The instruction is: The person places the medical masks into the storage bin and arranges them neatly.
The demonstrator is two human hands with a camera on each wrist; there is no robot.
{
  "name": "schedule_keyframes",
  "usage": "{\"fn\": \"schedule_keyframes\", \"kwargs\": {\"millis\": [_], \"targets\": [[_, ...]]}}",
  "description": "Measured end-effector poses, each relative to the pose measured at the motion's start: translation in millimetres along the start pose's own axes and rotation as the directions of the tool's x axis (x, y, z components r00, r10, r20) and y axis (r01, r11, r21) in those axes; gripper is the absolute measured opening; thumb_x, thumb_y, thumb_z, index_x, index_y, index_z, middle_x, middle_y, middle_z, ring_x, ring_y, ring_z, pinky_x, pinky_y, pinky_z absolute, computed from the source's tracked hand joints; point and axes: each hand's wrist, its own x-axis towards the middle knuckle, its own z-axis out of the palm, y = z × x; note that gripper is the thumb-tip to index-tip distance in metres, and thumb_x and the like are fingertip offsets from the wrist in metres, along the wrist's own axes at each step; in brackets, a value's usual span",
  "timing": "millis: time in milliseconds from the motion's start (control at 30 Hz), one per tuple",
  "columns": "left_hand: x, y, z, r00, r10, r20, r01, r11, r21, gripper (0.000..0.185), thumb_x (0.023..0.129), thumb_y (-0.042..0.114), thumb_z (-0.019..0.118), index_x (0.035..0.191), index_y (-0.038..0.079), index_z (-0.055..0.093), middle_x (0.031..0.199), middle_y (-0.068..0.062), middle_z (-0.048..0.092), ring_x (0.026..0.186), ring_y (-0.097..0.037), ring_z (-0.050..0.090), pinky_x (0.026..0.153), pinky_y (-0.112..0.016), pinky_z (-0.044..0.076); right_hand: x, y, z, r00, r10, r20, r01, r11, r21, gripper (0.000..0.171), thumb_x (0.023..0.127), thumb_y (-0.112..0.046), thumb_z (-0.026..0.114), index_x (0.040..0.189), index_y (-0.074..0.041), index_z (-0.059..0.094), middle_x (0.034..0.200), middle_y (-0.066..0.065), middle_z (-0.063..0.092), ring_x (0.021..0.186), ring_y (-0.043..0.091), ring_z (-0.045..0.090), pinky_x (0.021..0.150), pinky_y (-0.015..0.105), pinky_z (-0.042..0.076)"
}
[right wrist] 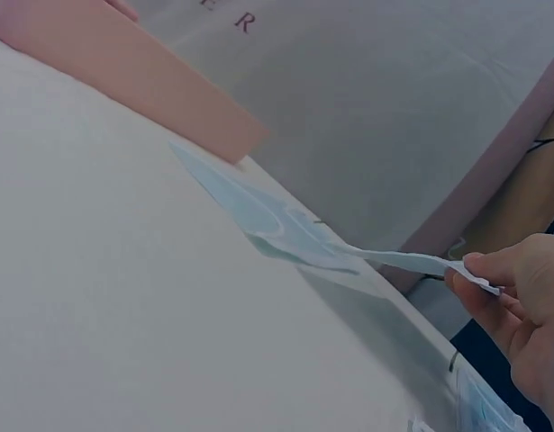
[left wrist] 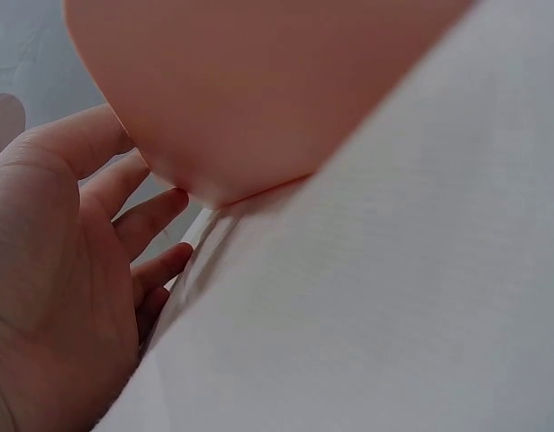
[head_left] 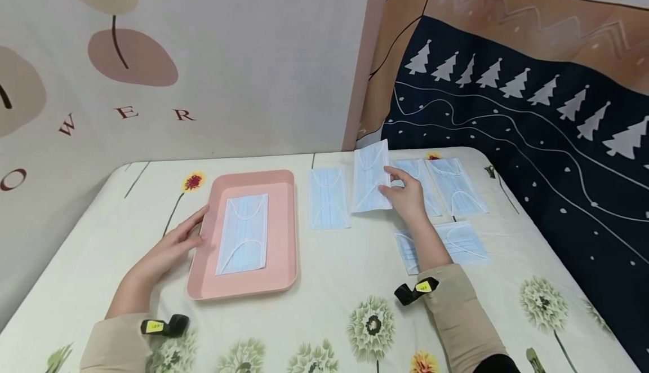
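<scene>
Left hand [head_left: 169, 249], fingers straight, rests against the rectangular pink plastic tray [head_left: 284, 238] holding one pale blue face mask [head_left: 243, 233]. Right hand [head_left: 405, 195] pinches another pale blue pleated mask [head_left: 370, 178], lifted off the floral tablecloth [head_left: 334, 283].

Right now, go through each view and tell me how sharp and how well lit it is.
Head view: even, soft light, sharp, no glare; the pink tray and the lifted mask read clearly, with slight wide-angle bending at the edges. Left wrist view: dim, soft and too close; the left hand and tray underside fill it. Right wrist view: dull and greyish, the right hand at the frame edge.
</scene>
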Motion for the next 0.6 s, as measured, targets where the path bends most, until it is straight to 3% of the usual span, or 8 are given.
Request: {"fn": "schedule_keyframes", "kwargs": {"millis": [200, 367, 600], "targets": [[-0.6, 0.1, 0.4, 1.000, 0.002, 0.002, -0.002, 1.000, 0.000, 0.069, 0.100, 0.020, 0.053, 0.155, 0.023, 0.013, 0.158, -0.018, 0.005, 0.141, -0.040, 0.001, 0.089, 0.001, 0.023, -4.1, -7.1, 6.9, 1.000, -0.010, -0.028, 0.012, 0.998, 0.063, 0.049, 0.086, -0.008, 0.072, 0.132, -0.018, 0.060, 0.115, 0.005, 0.054, 0.073, 0.018, 0.059, 0.060, 0.018, 0.049], [-0.2, 1.4, 0.0, 1.000, -0.004, 0.000, 0.004, 1.000, 0.000, 0.069, 0.100, 0.021, 0.053, 0.155, 0.023, 0.013, 0.158, -0.017, 0.005, 0.141, -0.040, 0.001, 0.089, 0.001, 0.023, -8.8, -13.6, 13.4, 0.997, -0.073, -0.037, 0.077, 0.987, 0.139, 0.048, 0.085, -0.002, 0.071, 0.130, -0.013, 0.060, 0.112, 0.008, 0.054, 0.080, 0.021, 0.066, 0.066, 0.021, 0.054], [0.7, -2.1, -1.1, 1.000, 0.012, 0.007, -0.012, 1.000, -0.008, 0.069, 0.100, 0.020, 0.053, 0.156, 0.020, 0.013, 0.158, -0.019, 0.005, 0.141, -0.040, 0.001, 0.090, 0.000, 0.024, -19.6, -27.2, 23.4, 0.996, -0.088, -0.031, 0.092, 0.975, 0.204, 0.048, 0.085, -0.003, 0.072, 0.130, -0.014, 0.061, 0.111, 0.006, 0.052, 0.080, 0.019, 0.064, 0.067, 0.019, 0.053]]}}
